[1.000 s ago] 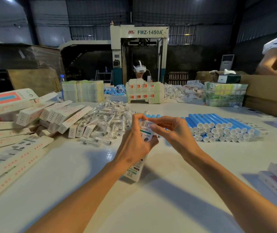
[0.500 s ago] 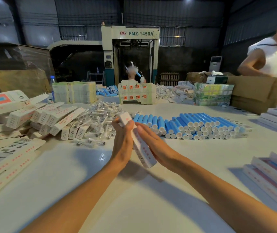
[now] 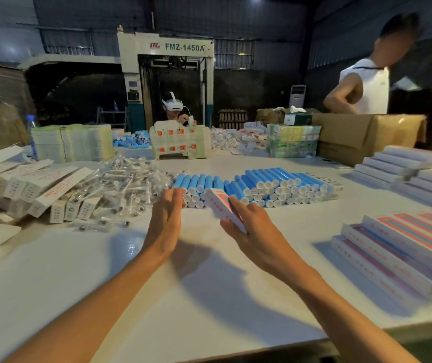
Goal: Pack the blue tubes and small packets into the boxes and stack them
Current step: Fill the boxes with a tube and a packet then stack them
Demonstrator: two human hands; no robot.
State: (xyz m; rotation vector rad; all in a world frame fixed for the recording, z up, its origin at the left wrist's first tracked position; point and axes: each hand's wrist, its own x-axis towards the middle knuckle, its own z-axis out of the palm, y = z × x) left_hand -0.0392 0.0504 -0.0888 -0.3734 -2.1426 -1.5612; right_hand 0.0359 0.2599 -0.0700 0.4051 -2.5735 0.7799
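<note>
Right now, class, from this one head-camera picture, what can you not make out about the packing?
Head view: the box in the right hand is motion-blurred; its print, end flaps and contents cannot be read.
Head view: the stacked boxes run off the right edge; no count possible.
Head view: the packets are too small and glary to tell their contents.

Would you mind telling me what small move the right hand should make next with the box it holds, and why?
Probably carry the box rightward and lay it on the stack of boxes at the right: the right hand grips it alone, the left hand is open and empty, and the box looks closed.
</note>
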